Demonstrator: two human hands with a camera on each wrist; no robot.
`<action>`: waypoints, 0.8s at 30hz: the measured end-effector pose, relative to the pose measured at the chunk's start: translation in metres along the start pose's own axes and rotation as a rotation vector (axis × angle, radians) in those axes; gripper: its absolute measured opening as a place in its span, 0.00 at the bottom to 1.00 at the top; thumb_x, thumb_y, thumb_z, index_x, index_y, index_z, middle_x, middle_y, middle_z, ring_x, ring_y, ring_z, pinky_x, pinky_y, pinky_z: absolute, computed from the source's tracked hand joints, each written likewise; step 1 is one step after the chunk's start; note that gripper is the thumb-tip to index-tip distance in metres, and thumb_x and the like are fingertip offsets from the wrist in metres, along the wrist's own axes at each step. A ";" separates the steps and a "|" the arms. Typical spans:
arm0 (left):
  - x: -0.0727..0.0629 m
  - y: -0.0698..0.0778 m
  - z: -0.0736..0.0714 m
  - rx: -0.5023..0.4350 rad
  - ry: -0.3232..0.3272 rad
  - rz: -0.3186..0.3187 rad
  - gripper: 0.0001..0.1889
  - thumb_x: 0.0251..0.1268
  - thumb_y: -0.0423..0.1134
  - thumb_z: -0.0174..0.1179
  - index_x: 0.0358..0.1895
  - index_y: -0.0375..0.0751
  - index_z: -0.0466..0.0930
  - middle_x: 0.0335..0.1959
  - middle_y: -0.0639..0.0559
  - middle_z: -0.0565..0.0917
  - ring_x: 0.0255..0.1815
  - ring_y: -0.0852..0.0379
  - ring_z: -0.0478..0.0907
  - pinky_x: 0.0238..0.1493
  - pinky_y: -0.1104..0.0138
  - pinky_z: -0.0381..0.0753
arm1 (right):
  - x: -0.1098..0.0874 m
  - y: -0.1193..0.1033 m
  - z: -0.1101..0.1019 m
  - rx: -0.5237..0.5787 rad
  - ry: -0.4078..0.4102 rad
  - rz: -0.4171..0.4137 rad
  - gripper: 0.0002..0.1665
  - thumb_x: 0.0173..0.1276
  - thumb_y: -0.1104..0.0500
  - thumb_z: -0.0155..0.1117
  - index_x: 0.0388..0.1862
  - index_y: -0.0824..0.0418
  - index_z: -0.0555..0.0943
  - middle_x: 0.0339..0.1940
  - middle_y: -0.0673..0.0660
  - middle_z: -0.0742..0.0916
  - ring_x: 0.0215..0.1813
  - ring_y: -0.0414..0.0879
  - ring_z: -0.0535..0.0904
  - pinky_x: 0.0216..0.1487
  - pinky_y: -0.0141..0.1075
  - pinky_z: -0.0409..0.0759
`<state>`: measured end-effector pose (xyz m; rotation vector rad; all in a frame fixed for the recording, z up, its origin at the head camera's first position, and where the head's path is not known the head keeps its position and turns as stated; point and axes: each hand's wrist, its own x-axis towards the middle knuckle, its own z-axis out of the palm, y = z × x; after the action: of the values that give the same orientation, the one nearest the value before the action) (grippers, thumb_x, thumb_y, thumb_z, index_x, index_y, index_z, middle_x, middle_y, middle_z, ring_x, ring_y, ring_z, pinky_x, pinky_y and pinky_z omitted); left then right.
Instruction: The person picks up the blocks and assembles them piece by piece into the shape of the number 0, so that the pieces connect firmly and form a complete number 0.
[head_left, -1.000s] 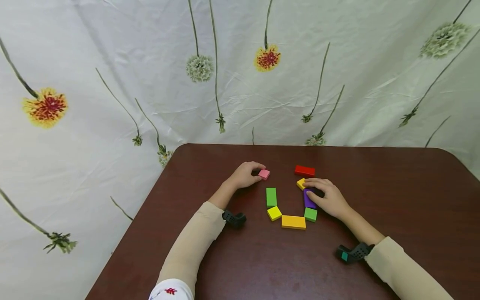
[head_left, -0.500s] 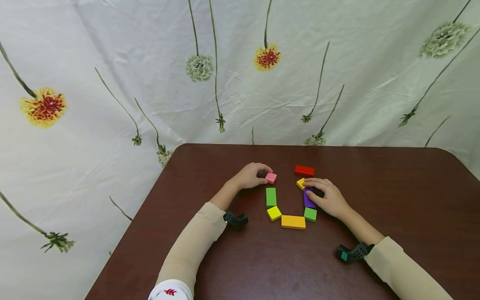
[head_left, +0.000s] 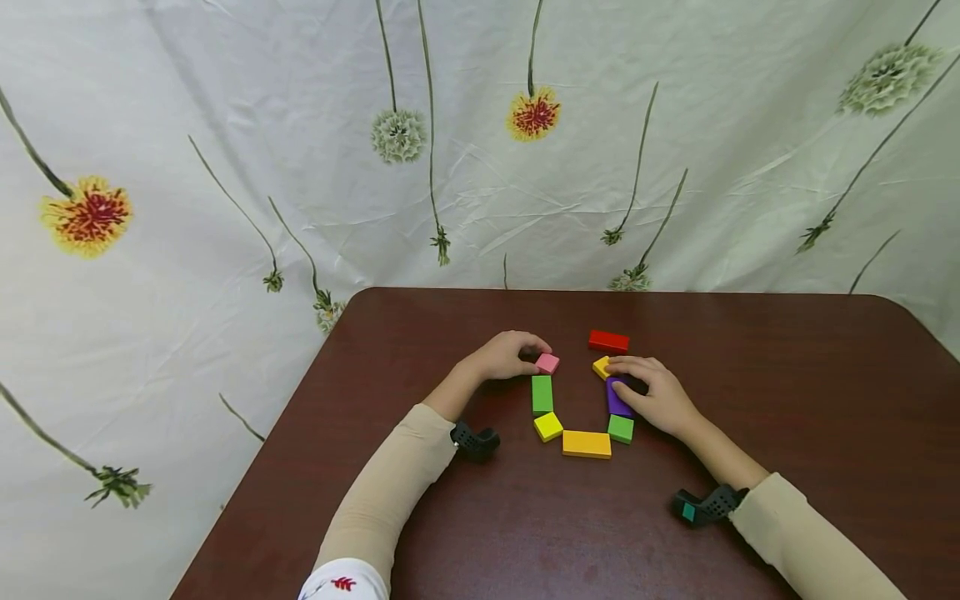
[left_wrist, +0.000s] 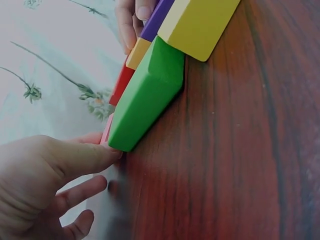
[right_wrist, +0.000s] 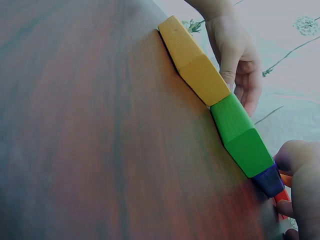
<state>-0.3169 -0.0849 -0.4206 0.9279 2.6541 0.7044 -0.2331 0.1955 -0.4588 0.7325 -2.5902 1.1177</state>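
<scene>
At the far side of the tabletop my left hand (head_left: 508,355) pinches a small pink block (head_left: 547,364) between thumb and fingertips, just beyond the upright-lying green block (head_left: 542,394). The left wrist view shows only a sliver of the pink block (left_wrist: 106,129) behind the green one (left_wrist: 145,100). My right hand (head_left: 660,398) rests over the purple block (head_left: 617,400), its thumb on that block and its fingertips touching a small yellow block (head_left: 602,367). In the right wrist view the right hand (right_wrist: 306,185) covers part of the purple block (right_wrist: 270,181).
Closer to me, a yellow block (head_left: 548,427), a long orange block (head_left: 587,444) and a small green block (head_left: 621,428) complete a U-shaped row. A red block (head_left: 609,341) lies beyond it on the brown table (head_left: 495,533). Behind hangs a flower-patterned cloth (head_left: 480,183).
The left hand has carried the pink block rightward and toward me, up to the far end of the left green block. My right hand and the other blocks have stayed where they were.
</scene>
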 end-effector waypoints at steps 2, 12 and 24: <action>0.000 -0.001 0.000 -0.002 -0.007 0.004 0.18 0.65 0.36 0.65 0.58 0.44 0.80 0.56 0.49 0.81 0.56 0.52 0.74 0.61 0.60 0.70 | 0.000 0.000 0.000 0.001 -0.001 0.001 0.16 0.67 0.64 0.63 0.54 0.64 0.83 0.59 0.63 0.81 0.57 0.59 0.73 0.57 0.58 0.70; -0.005 0.001 -0.002 -0.008 -0.031 -0.010 0.18 0.66 0.34 0.63 0.59 0.45 0.80 0.57 0.50 0.80 0.57 0.52 0.74 0.61 0.60 0.70 | 0.000 -0.001 0.000 0.005 -0.001 0.000 0.16 0.67 0.64 0.64 0.54 0.64 0.83 0.60 0.63 0.81 0.57 0.59 0.73 0.56 0.58 0.70; -0.009 0.000 -0.003 -0.019 -0.032 -0.006 0.20 0.66 0.33 0.61 0.61 0.45 0.79 0.58 0.49 0.79 0.58 0.52 0.74 0.61 0.60 0.70 | 0.000 -0.003 -0.001 0.008 0.002 -0.011 0.16 0.67 0.65 0.64 0.53 0.65 0.83 0.59 0.64 0.81 0.57 0.61 0.73 0.56 0.59 0.70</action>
<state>-0.3114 -0.0918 -0.4178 0.9180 2.6167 0.7070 -0.2313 0.1944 -0.4566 0.7463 -2.5779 1.1252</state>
